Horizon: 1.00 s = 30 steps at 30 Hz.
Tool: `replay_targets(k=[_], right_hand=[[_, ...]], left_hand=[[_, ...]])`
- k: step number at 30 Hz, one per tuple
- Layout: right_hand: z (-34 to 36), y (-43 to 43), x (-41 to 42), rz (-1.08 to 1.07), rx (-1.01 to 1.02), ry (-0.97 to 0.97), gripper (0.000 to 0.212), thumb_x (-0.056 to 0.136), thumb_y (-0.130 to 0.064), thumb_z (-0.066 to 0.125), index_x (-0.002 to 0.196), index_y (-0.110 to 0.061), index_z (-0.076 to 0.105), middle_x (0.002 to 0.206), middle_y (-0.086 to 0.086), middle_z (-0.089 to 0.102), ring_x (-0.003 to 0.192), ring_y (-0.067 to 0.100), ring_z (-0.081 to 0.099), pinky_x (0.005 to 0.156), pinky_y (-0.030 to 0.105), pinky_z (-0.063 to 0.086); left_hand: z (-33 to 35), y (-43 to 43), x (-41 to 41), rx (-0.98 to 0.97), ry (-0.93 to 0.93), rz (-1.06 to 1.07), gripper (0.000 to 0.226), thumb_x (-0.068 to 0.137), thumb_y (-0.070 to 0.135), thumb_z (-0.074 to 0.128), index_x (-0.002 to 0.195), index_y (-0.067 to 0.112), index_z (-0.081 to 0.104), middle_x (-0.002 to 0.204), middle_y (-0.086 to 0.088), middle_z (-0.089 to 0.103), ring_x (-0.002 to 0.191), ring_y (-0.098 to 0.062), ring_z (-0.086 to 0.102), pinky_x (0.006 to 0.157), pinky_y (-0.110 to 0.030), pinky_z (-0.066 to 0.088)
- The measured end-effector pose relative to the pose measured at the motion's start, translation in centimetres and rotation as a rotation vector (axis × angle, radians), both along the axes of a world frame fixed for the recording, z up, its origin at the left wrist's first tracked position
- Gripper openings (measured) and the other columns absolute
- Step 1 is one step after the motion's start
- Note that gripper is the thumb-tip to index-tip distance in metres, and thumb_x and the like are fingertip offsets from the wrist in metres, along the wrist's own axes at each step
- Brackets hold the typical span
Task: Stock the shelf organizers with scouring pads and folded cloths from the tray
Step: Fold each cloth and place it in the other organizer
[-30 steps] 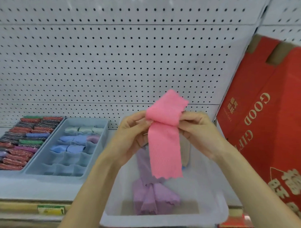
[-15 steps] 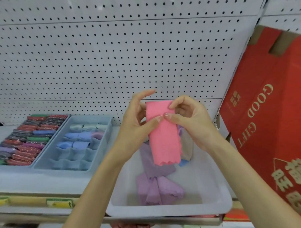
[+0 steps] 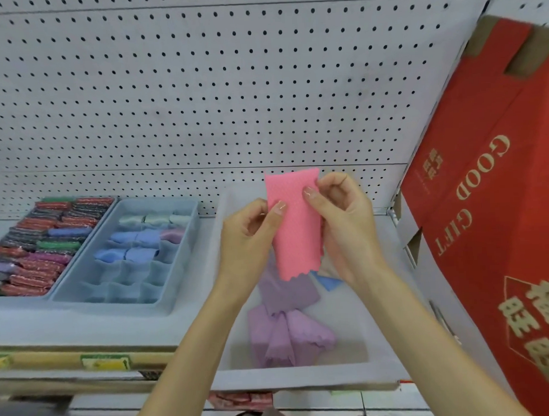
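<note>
— Fingers (image 3: pixel 310 194) on both sides are curled in and pinching, yes? What have they got?

— Yes. On the right of centre, the right hand (image 3: pixel 342 233) nips the upper right edge of the pink cloth (image 3: pixel 294 235) between thumb and forefinger, with its other fingers curled loosely behind. The left hand (image 3: pixel 248 240) presses its thumb on the cloth's left edge, fingers tucked behind it. Neither hand is spread.

— Where is the cloth itself?

— Centre of the frame, held upright in the air above the white tray (image 3: pixel 304 378), touching nothing but the hands. It looks folded into a narrow strip, scalloped end hanging down.

— So which step is this?

— Folding, I'd say, and nearly done; it is not yet stocked. It probably wants one more fold or a roll to match the small bundles in the blue organizer (image 3: pixel 114 302) at middle left.

— And then?

— Carry it leftward and press it into a free cell. The lower rows look empty; the upper ones hold pale green, blue and one pinkish bundle. Those cells are narrow, so a loose bundle would likely spring open.

— Anything left in the tray?

— Purple cloths (image 3: pixel 287 335) at lower centre, and a blue cloth (image 3: pixel 330 283) peeping out beneath the right wrist. The scouring pads (image 3: pixel 35 247) at far left look packed in their own organizer.
</note>
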State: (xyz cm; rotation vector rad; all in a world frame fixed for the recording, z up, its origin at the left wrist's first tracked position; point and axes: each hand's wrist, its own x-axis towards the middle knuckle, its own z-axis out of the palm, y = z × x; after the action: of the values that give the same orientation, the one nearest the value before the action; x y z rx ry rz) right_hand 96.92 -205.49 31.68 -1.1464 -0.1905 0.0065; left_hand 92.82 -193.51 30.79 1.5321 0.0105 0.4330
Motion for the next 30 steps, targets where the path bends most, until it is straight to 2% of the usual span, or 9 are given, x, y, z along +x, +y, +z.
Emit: replay_targets(k=[7,11,13,16,18,20,24,26,30], right_hand=[[-0.7,0.1,0.1,0.044,0.075,0.146,0.015,0.086,-0.002,0.062,0.089,-0.016,0.056,0.080,-0.005,0.065,0.071,0.005,0.058,0.063,0.019,0.047],[-1.0,-0.8,0.6,0.171,-0.056,0.283,0.023,0.077,-0.018,0.070,0.096,-0.016,0.056,0.077,-0.004,0.068,0.068,0.011,0.062,0.067,0.032,0.050],[-1.1,-1.3,0.5,0.282,-0.141,0.330,0.032,0.072,-0.024,0.071,0.099,-0.013,0.059,0.079,-0.003,0.070,0.073,0.015,0.065,0.068,0.032,0.053],[-1.3,-1.5,0.3,0.353,-0.253,0.296,0.018,0.081,-0.010,0.067,0.098,-0.007,0.063,0.087,0.003,0.072,0.077,0.014,0.068,0.064,0.025,0.054],[-1.5,-1.4,0.4,0.318,-0.291,0.262,0.010,0.084,-0.006,0.065,0.093,-0.007,0.063,0.089,0.008,0.070,0.078,0.016,0.068,0.066,0.031,0.056],[-1.7,-1.3,0.6,0.294,-0.296,0.223,0.006,0.085,-0.006,0.064,0.089,-0.010,0.061,0.090,0.011,0.069,0.080,0.020,0.067,0.074,0.040,0.055],[-1.9,-0.6,0.8,0.254,-0.276,0.210,0.006,0.089,-0.004,0.060,0.093,-0.008,0.058,0.085,0.007,0.069,0.074,0.017,0.068,0.066,0.035,0.056],[-2.0,0.0,0.7,0.215,-0.328,0.199,0.013,0.088,-0.006,0.062,0.099,-0.007,0.055,0.086,0.012,0.069,0.072,0.018,0.068,0.062,0.035,0.056],[-2.2,1.1,0.1,0.220,-0.364,0.158,0.054,0.080,0.005,0.068,0.122,-0.019,0.043,0.091,0.023,0.065,0.074,0.017,0.066,0.059,0.027,0.056]], left_hand=[[-0.8,0.1,0.6,-0.013,0.037,0.014,0.033,0.092,0.014,0.059,0.073,-0.012,0.054,0.067,-0.006,0.046,0.065,-0.013,0.039,0.058,-0.030,0.032],[-0.6,0.3,1.0,-0.042,0.083,0.045,0.023,0.094,0.010,0.056,0.072,0.005,0.061,0.069,-0.002,0.056,0.065,-0.011,0.046,0.059,-0.024,0.039],[-0.6,0.4,1.1,-0.029,0.075,0.047,0.024,0.093,0.013,0.057,0.072,0.002,0.060,0.070,-0.006,0.054,0.066,-0.012,0.045,0.057,-0.024,0.038],[-1.0,0.6,1.2,0.038,0.062,0.061,0.036,0.087,0.027,0.058,0.066,-0.002,0.051,0.062,-0.001,0.045,0.060,-0.010,0.038,0.052,-0.026,0.031],[-1.1,0.8,1.3,0.064,0.063,0.063,0.030,0.084,0.028,0.058,0.067,0.005,0.050,0.061,0.000,0.048,0.059,-0.011,0.041,0.053,-0.029,0.035],[-1.3,1.1,1.2,0.056,0.108,0.025,0.014,0.087,0.022,0.065,0.083,0.013,0.054,0.072,-0.005,0.064,0.065,-0.015,0.056,0.058,-0.033,0.047],[-1.7,2.2,0.2,-0.043,0.279,-0.089,0.039,0.084,0.005,0.067,0.107,0.026,0.044,0.082,-0.005,0.073,0.070,-0.017,0.068,0.056,-0.026,0.053],[-1.9,2.8,-0.2,-0.050,0.258,-0.080,0.036,0.085,-0.001,0.064,0.102,0.023,0.043,0.077,-0.006,0.072,0.063,-0.016,0.066,0.053,-0.024,0.052],[-2.1,4.3,-0.6,0.027,0.157,-0.029,0.011,0.084,0.004,0.063,0.085,0.014,0.057,0.072,-0.010,0.063,0.058,-0.018,0.052,0.054,-0.030,0.041]])
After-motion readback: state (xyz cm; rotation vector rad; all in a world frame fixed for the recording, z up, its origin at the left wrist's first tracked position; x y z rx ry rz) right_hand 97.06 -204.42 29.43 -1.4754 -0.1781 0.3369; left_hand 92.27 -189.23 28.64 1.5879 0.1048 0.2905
